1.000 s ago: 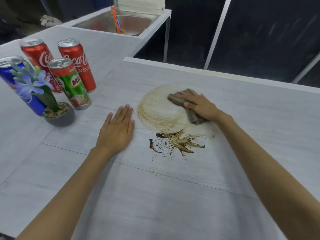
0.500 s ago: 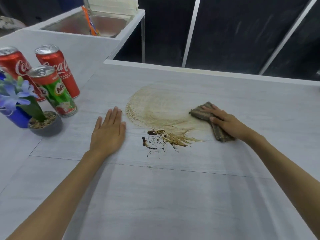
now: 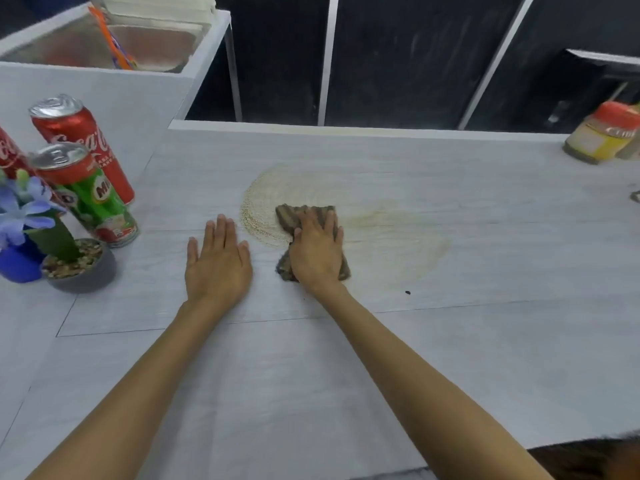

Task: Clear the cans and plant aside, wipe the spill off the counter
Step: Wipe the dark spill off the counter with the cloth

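Grey counter (image 3: 450, 358) carries a tan spill smear (image 3: 259, 216) at centre. Right hand (image 3: 317, 252) presses flat, fingers straight, on the cloth (image 3: 289, 216) over the smear. Left hand (image 3: 218, 261) lies flat just beside it. Green can (image 3: 86, 192), red can (image 3: 79, 140) and plant (image 3: 52, 233) stand well left of the smear (second red can (image 3: 8, 152) cut off by the frame edge). Jar (image 3: 602, 136) at far right is blurred.

The taller red can (image 3: 81, 147) bears the white Coca-Cola script down its side; the smaller white lettering under it is too blurred to read. The green can (image 3: 93, 199) shows the white letters "MI", the rest turned away. A second red can (image 3: 7, 152) shows only a scrap of white script. The jar (image 3: 606, 140) label begins "CU"
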Demonstrator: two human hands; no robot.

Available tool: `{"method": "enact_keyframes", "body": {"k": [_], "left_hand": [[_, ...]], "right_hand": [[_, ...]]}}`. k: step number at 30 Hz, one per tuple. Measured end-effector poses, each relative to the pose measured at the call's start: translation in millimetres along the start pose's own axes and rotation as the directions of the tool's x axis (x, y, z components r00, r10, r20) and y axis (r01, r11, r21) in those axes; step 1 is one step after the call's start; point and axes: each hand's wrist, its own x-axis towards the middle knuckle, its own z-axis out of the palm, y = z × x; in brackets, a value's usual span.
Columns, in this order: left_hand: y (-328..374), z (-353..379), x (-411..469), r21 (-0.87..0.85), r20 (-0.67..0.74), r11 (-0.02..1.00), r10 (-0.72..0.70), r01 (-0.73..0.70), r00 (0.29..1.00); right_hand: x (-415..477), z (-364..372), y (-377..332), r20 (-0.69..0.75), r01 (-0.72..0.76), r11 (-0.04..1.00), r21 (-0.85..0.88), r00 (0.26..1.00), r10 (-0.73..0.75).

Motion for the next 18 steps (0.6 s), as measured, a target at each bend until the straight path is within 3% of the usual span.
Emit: {"method": "enact_keyframes", "body": {"k": [5,8,15,18], "left_hand": [[-32.3,-17.9,12.2,0.006,0.157,0.981,0.188,-0.192,0.97],[-46.5,-20.5,10.7,0.005,0.153,0.963,0.265,-0.269,0.952],[-41.9,-15.5,4.8,0.034,0.056,0.962,0.267,-0.27,0.962],[-40.3,-14.9,4.6,0.041,0.057,0.96,0.274,-0.277,0.96]], "right_hand": [[-45.2,0.0,3.8,0.083,0.271,0.959,-0.076,0.961,-0.265],[-68.4,-15.5,33.1,0.124,0.329,0.936,-0.128,0.941,-0.314],[5.9,-22.6,51.3,0.02,0.003,0.979,-0.205,1.0,0.001],[8.5,-0.7,13.3,0.043,0.036,0.98,-0.197,0.999,-0.028]]}}
